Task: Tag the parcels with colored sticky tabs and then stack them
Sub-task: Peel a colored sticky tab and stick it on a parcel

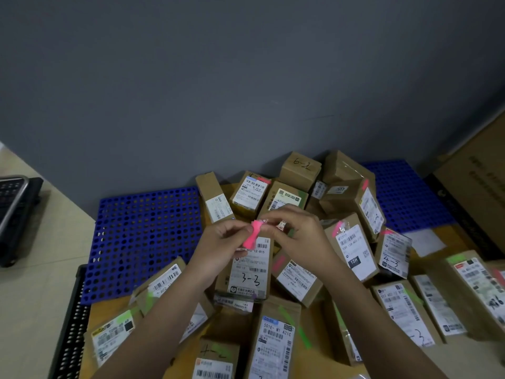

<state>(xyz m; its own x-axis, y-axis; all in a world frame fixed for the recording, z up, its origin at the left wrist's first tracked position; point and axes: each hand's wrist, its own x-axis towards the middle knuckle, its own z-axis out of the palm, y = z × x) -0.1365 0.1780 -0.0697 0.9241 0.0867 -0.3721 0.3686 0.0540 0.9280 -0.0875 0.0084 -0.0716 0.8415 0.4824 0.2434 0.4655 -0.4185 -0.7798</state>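
We pinch a pink sticky tab (249,236) between our left hand (221,242) and right hand (296,232), its long axis running twelve to six. The parcel marked 3-3 (248,269) lies directly beneath at six o'clock, equally near both hands.

**Parcels heaped between two mats**

Parcels (248,269) are lying piled against the wall (246,77), overlapping a perforated mat (142,242) at left and another (404,192) at right. A keyboard (13,198) is sitting far left on the counter (32,310).
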